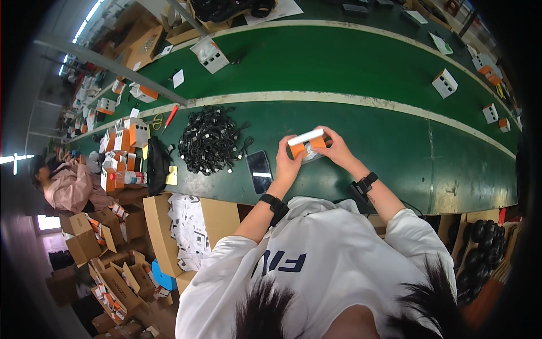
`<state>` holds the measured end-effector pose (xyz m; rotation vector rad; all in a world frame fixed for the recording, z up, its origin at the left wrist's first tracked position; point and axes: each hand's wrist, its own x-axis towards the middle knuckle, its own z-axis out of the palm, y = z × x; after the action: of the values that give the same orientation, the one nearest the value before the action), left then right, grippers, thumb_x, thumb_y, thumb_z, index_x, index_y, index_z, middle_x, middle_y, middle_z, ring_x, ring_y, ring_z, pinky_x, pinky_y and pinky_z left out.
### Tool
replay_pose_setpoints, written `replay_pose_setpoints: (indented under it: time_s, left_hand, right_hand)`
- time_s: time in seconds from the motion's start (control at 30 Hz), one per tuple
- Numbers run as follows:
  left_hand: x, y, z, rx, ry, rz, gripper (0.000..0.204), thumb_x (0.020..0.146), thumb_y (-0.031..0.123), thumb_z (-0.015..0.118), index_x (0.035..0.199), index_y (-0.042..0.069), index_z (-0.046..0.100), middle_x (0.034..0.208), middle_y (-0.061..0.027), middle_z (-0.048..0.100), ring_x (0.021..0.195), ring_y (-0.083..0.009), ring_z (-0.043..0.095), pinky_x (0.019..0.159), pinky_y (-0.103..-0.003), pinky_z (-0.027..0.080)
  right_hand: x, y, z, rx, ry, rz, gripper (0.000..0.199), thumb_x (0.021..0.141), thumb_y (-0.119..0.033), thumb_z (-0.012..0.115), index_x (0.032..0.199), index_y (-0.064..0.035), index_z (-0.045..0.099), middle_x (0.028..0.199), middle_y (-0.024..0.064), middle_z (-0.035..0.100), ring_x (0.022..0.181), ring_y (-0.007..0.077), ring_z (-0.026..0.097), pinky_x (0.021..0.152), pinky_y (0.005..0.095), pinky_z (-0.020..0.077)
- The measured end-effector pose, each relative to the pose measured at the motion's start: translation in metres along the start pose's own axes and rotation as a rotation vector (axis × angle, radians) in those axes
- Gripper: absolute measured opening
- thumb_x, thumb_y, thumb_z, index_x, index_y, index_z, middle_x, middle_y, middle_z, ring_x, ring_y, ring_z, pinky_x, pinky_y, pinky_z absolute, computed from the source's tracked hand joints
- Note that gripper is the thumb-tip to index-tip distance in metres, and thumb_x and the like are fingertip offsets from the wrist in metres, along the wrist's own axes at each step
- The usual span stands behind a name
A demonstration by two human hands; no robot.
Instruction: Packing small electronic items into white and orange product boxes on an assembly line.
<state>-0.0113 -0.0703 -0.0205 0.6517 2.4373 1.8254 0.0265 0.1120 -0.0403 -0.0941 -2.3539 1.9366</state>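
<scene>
Grip: your left hand (289,161) and right hand (337,149) both grasping one box (306,137), white and orange, between them over the green bench (395,133). To your left: one phone (258,165), lying on the bench; farther left, black cables (206,140), one heap.

head fisheye | at head height | looks down and forward | green bench (389,135) near

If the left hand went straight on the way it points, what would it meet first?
The small orange and white box, which the left hand holds with the right hand. Beyond it, the pale strip along the green table seems next in line, though depth is unclear.
</scene>
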Motion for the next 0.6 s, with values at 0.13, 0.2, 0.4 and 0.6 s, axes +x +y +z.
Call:
replay_pose_setpoints:
  time_s: [0.13,0.2,0.4,0.6]
  left_hand:
    - [-0.008,-0.007,-0.006,0.190,-0.223,0.276,0.048,0.073,0.007,0.068,0.117,0.004,0.050,0.126,-0.0158,0.047,0.121,-0.0344,0.039,0.100,-0.042,0.034]
    - [-0.010,0.004,-0.011,0.242,-0.262,0.228,0.048,0.076,0.011,0.066,0.120,0.005,0.049,0.130,-0.0160,0.043,0.123,-0.0350,0.036,0.101,-0.042,0.033]
    - [-0.009,-0.006,-0.013,0.369,-0.344,0.261,0.048,0.080,0.015,0.062,0.125,0.008,0.047,0.135,-0.0139,0.037,0.123,-0.0363,0.033,0.101,-0.045,0.030]
    - [-0.008,0.001,-0.011,0.623,-0.345,0.425,0.044,0.081,0.018,0.060,0.124,0.010,0.049,0.137,-0.0088,0.039,0.125,-0.0316,0.033,0.104,-0.053,0.018]
  right_hand:
    - [-0.005,0.005,-0.006,-0.056,-0.055,-0.140,0.047,0.067,0.002,0.064,0.111,-0.0078,0.055,0.117,0.0099,0.050,0.104,0.0213,0.053,0.081,0.0291,0.0449]
    - [-0.010,-0.006,-0.011,-0.071,-0.103,-0.129,0.044,0.068,0.001,0.064,0.110,-0.0077,0.056,0.120,0.0107,0.048,0.109,0.0230,0.050,0.086,0.0306,0.0430]
    - [-0.012,-0.014,-0.022,-0.151,-0.213,-0.158,0.039,0.071,-0.006,0.068,0.109,-0.0085,0.059,0.129,0.0123,0.043,0.118,0.0273,0.045,0.098,0.0342,0.0370]
    - [-0.016,-0.004,-0.021,-0.272,-0.146,-0.225,0.034,0.075,-0.012,0.067,0.109,-0.0115,0.060,0.136,0.0125,0.038,0.118,0.0306,0.043,0.097,0.0362,0.0385]
